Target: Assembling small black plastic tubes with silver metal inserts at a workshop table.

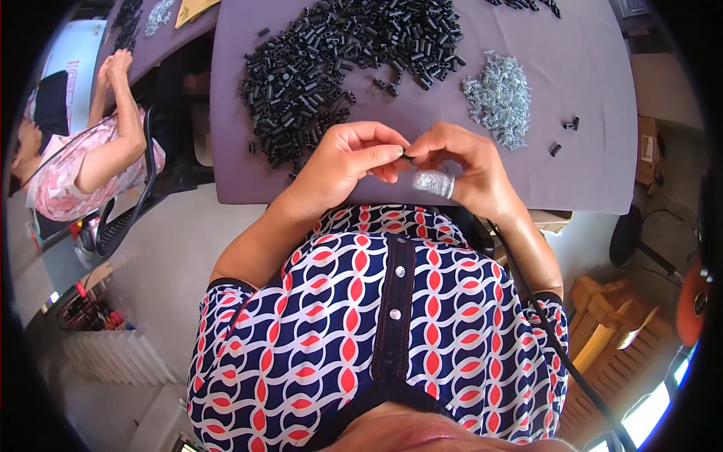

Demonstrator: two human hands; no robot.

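Observation:
Both my hands meet over the near edge of the table. My left hand [348, 160] pinches a small black cylindrical part [407, 156] between thumb and fingertips, and most of it is hidden. Against the same part press the fingers of my right hand [465, 162]. Silvery wrapping [433, 183] covers my right thumb. Just beyond my left hand spreads a big heap of black cylindrical parts [301, 94]. Past my right hand lies a pile of small shiny, clear or silvery pieces [498, 98].
A purple-grey cloth covers the table [580, 169]. A few black parts [556, 149] lie apart at the right. At the left a co-worker [94, 162] sits at another table. Cardboard boxes [649, 151] stand on the right, and a black cable [538, 309] runs past my right arm.

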